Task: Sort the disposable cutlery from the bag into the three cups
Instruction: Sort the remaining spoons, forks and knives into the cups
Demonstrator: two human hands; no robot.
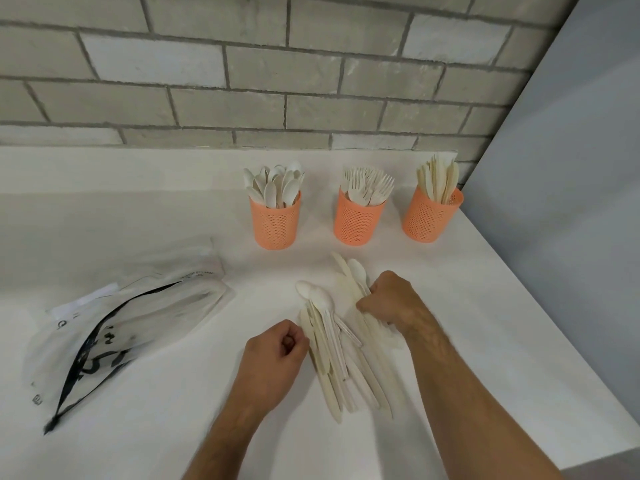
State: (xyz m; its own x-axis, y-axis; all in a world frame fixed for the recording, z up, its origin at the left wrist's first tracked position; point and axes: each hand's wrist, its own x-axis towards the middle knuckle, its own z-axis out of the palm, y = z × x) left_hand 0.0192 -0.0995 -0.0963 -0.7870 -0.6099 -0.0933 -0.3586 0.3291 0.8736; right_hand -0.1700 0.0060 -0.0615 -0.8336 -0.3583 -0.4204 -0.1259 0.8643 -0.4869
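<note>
A person's right hand (389,299) is curling its fingers around a few pale, flat pieces at the far right of a loose cutlery pile (349,355) lying on a smooth white counter (156,209). The left hand (275,355) is resting just beside the pile's near left edge, fingers folded in toward the palm; whether it is pinching a handle cannot be told. The two hands are sitting apart, with the pile between them. The matte, cream-coloured pieces are fanning out, oval spoon bowls pointing toward the wall. Beyond them, three perforated orange cups are standing in a row: the left cup (275,221) is holding spoons, the middle cup (356,220) forks, the right cup (429,216) long, narrow knives. To the left, a crinkled translucent bag (114,327) with dark lettering is lying open on its side. A rough grey brick wall (242,71) is backing the counter.
</note>
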